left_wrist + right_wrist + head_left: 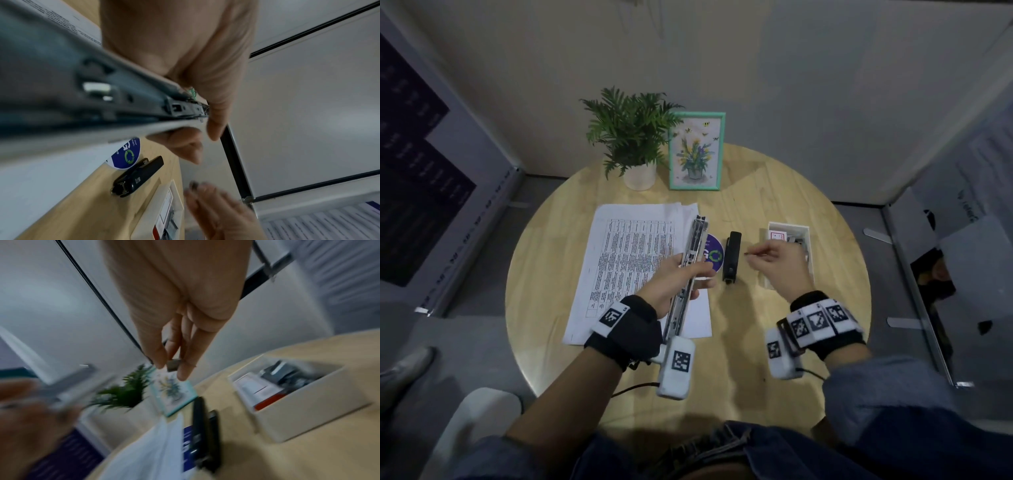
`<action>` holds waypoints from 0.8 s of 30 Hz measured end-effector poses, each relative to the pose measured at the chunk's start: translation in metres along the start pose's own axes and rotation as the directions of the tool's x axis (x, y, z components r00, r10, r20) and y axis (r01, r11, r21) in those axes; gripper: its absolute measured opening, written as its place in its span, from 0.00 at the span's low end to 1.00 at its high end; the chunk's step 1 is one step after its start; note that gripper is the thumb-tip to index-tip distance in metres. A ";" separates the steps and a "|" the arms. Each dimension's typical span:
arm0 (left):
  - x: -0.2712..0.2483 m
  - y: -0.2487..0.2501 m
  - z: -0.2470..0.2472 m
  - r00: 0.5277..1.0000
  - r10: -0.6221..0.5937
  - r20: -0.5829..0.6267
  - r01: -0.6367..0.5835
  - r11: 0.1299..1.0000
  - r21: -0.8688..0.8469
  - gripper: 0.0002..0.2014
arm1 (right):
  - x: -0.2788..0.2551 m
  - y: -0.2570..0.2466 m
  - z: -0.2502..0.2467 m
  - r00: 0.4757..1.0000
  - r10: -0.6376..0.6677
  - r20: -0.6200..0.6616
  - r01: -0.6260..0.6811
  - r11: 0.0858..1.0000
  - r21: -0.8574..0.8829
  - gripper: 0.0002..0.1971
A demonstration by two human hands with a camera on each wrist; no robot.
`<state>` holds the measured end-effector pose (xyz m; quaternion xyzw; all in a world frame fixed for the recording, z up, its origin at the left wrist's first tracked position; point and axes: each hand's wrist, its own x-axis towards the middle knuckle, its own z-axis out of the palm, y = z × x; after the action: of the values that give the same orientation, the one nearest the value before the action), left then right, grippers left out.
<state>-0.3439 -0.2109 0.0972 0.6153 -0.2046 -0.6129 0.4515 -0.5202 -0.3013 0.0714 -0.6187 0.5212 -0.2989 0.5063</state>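
Observation:
My left hand (pixel 690 274) grips a long grey metal stapler (pixel 697 236) around its middle and holds it above the printed papers (pixel 626 260). Its open channel (pixel 82 91) faces up, and the far end points away from me. My right hand (pixel 756 255) hovers to the right, between the stapler and the white box (pixel 805 236). Thumb and fingers pinch a short strip of staples (pixel 173 365) that points left. A small black stapler (pixel 732 257) lies on the table between my hands.
The round wooden table (pixel 774 342) also carries a potted plant (pixel 633 137) and a framed flower picture (pixel 697 150) at the back. A blue round sticker (pixel 715 253) lies beside the papers. The box holds staple packs. Partition walls surround the table.

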 end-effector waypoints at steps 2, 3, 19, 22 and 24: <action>0.000 -0.003 0.000 1.000 -0.010 -0.015 0.009 1.000 -0.012 0.04 | -0.015 -0.010 0.018 0.996 -0.066 0.062 0.061 0.995 0.081 0.06; -0.001 -0.003 0.000 1.000 -0.011 -0.016 0.010 1.000 -0.028 0.04 | -0.021 -0.013 0.025 0.992 -0.095 0.084 0.086 0.991 0.107 0.06; -0.008 -0.010 -0.007 0.995 0.046 -0.085 -0.059 0.987 -0.148 0.12 | -0.036 -0.018 0.042 0.971 -0.185 0.151 0.177 0.982 0.070 0.13; -0.009 -0.010 -0.008 0.993 0.088 -0.073 -0.096 0.989 -0.111 0.11 | -0.032 -0.020 0.041 0.984 -0.086 0.154 0.072 0.993 0.095 0.08; -0.010 -0.010 -0.008 0.992 0.115 -0.049 -0.119 0.990 -0.076 0.11 | -0.032 -0.022 0.040 0.983 -0.065 0.172 0.043 0.991 0.127 0.05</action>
<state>-0.3411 -0.1956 0.0936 0.5975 -0.2060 -0.5790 0.5151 -0.4858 -0.2598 0.0846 -0.6244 0.4382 -0.2882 0.5788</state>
